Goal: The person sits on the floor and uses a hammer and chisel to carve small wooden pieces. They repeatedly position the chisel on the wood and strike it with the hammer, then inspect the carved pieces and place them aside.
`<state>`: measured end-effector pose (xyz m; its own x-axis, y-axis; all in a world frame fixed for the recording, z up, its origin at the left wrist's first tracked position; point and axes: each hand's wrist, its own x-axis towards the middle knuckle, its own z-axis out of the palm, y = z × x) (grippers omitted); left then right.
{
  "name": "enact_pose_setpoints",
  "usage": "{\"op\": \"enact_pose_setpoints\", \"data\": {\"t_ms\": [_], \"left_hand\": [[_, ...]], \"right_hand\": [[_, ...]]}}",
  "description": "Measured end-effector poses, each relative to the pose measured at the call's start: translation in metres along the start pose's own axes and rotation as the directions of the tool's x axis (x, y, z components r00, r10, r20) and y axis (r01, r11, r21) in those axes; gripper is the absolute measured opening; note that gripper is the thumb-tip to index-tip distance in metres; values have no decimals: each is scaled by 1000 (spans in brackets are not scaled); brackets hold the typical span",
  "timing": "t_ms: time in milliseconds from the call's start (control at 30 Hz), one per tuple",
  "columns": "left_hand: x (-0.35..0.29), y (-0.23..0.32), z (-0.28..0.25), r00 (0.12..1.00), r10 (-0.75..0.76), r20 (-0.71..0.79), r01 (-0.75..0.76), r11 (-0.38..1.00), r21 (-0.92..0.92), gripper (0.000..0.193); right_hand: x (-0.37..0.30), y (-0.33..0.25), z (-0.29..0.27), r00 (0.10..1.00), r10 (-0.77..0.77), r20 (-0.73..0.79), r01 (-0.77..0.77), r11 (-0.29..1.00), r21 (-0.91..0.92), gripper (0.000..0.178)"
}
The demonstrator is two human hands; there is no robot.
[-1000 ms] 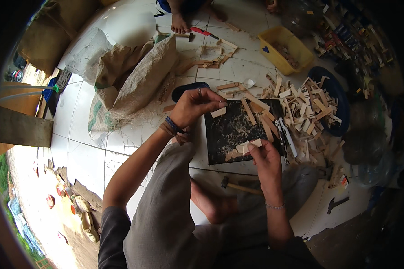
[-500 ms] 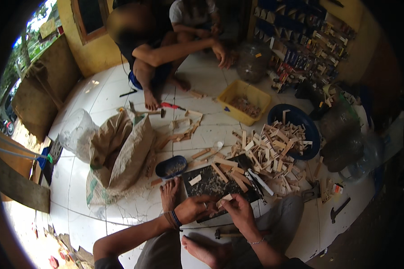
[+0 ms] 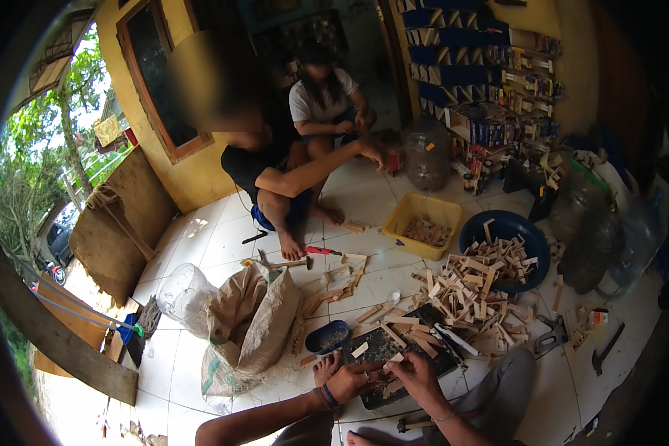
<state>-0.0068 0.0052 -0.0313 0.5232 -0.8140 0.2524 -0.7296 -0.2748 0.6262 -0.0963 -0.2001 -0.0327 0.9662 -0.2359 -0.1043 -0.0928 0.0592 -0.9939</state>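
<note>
Both of my hands meet over a black board [image 3: 446,363] strewn with shavings. My right hand [image 3: 419,375] is closed on a small pale wooden piece [image 3: 396,360], pinched between thumb and fingers. My left hand [image 3: 348,382], wearing a ring and wristbands, is also closed, its fingertips on the near left end of the same piece; they partly hide it. A short white-wood piece [image 3: 360,349] and several longer strips [image 3: 424,338] lie on the board. Beside my left foot sits a small blue oval tray [image 3: 328,337] with shavings.
Ahead right, a heap of wooden pieces [image 3: 461,293] spills from a blue basin [image 3: 545,256]; a yellow basin [image 3: 395,221] stands behind. A sack [image 3: 256,327] is left. Right lie a staple gun [image 3: 550,336] and hammer [image 3: 608,351]. Two people [image 3: 282,167] sit beyond.
The view has tilted upward, so the scene sits lower and further right. My hands still hold the wooden piece over the board.
</note>
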Motion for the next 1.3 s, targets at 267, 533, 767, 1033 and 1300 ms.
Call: {"op": "enact_pose_setpoints", "data": {"t_ms": [267,533,767,1033,1300], "left_hand": [[3,7,7,999,-18,-50,16,999,-44,35],[-6,6,10,995,-97,4,96,991,95,32],[0,10,10,1000,-16,10,13,984,180,31],[0,9,7,999,4,45,-11,988,153,29],[2,7,11,1000,-7,24,6,1000,18,35]], "right_hand": [[-1,18,2,991,-24,-133,11,995,-96,32],[-5,14,5,989,-65,-134,50,992,-118,32],[-6,16,4,987,-60,-149,37,987,-156,37],[-4,21,2,986,-79,-146,58,988,-143,34],[-2,28,-1,995,5,-97,-13,996,-85,27]]}}
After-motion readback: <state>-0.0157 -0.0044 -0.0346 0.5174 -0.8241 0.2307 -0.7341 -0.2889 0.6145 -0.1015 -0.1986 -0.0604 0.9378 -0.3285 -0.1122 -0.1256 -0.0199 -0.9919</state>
